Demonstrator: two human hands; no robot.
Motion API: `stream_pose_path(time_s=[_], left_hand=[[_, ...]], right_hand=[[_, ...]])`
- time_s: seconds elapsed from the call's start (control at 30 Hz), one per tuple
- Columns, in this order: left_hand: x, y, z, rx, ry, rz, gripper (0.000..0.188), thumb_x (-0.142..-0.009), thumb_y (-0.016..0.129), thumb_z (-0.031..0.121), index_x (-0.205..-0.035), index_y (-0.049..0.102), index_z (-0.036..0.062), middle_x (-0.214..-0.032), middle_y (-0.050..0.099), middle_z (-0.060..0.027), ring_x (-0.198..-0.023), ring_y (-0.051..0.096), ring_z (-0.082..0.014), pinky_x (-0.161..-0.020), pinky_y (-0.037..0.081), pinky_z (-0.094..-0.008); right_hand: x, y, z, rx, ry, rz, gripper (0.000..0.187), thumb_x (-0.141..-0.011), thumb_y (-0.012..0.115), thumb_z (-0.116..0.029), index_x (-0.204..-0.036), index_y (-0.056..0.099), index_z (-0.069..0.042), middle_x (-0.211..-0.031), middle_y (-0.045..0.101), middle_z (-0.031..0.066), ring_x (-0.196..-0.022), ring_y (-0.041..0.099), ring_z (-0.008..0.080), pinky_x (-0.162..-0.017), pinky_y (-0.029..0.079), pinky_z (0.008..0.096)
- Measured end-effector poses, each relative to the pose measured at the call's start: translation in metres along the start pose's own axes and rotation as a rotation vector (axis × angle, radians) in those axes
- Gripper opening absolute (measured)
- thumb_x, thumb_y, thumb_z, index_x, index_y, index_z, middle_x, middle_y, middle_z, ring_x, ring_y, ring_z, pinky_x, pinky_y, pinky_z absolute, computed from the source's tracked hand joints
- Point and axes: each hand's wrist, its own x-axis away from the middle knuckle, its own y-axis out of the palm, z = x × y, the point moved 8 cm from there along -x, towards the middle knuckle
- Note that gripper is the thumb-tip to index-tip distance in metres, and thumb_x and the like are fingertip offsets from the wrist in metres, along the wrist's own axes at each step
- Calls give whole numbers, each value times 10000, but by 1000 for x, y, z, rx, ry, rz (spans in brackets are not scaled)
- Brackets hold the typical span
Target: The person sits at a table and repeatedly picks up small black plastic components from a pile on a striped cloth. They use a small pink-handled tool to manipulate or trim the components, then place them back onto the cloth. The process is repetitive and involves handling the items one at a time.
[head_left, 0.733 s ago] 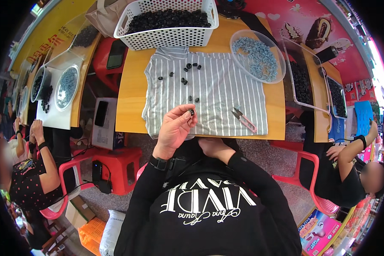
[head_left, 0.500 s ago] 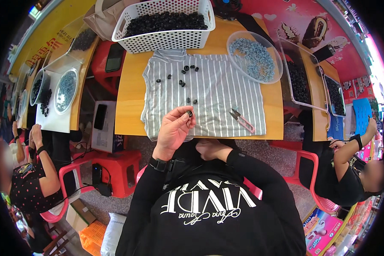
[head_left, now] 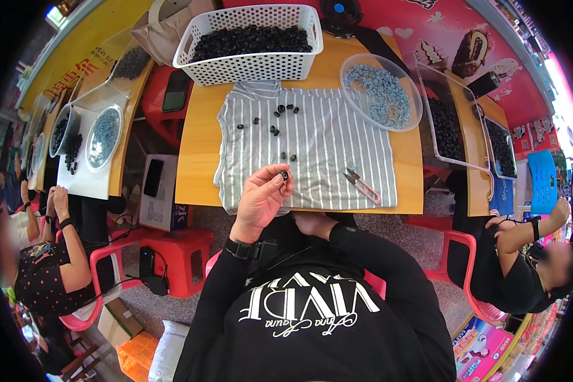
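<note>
My left hand (head_left: pixel 261 198) is raised over the near edge of the cloth, its thumb and fingers pinching a small black cylindrical part (head_left: pixel 284 176) with a hollow end. Down by my lap, at the table's front edge, is my right hand (head_left: pixel 313 223); its fingers are hidden. A grey and white striped garment (head_left: pixel 325 146) lies spread on the wooden table. On it are several loose black parts (head_left: pixel 281 109), two of them just beyond my left fingertips. To the right of that hand rest thread snips (head_left: pixel 362 186) with pink handles.
At the back stands a white perforated basket (head_left: pixel 248 69) full of black parts. A clear round tub (head_left: pixel 417 105) of small bluish pieces sits at the back right. Neighbouring tables hold similar tubs, with people seated left and right. A red stool (head_left: pixel 179 261) stands at lower left.
The view has shifted slightly, so the table sits a little lower. My left hand still pinches the black part, with little movement. The person at right has lowered a raised hand slightly.
</note>
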Motion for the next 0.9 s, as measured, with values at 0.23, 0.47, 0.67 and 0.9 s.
stream_pose_path(time_s=[0.23, 0.47, 0.67, 0.9], left_hand=[[2, 0, -1, -7, -37, 17, 256, -990, 618, 58, -1232, 642, -23, -1027, 686, -100, -901, 653, -171, -807, 514, -279], [9, 5, -13, 51, -144, 26, 260, -984, 624, 54, -1230, 639, -30, -1067, 686, -121, -912, 667, -182, -804, 538, -279], [14, 18, -24, 92, -189, -6, 256, -992, 610, 45, -1233, 634, -38, -1079, 688, -127, -920, 670, -181, -796, 543, -274], [5, 25, -23, 58, -190, -22, 221, -986, 620, 54, -1195, 642, -16, -1085, 682, -111, -925, 658, -179, -796, 536, -277]], right_hand=[[54, -41, -55, -149, -157, -107, 154, -795, 639, -48, -936, 595, -6, -963, 636, 214, -990, 626, 424, -835, 489, 502], [131, -173, -87, -487, -296, 537, 190, -754, 726, 26, -880, 590, -15, -790, 567, 137, -737, 602, 335, -656, 474, 417], [110, -206, -61, -581, -260, 734, 158, -819, 683, 92, -958, 658, 20, -819, 592, 89, -721, 608, 178, -623, 479, 291], [102, -195, -60, -622, -320, 787, 144, -851, 669, 91, -979, 673, 26, -868, 627, 98, -741, 629, 173, -639, 485, 273]])
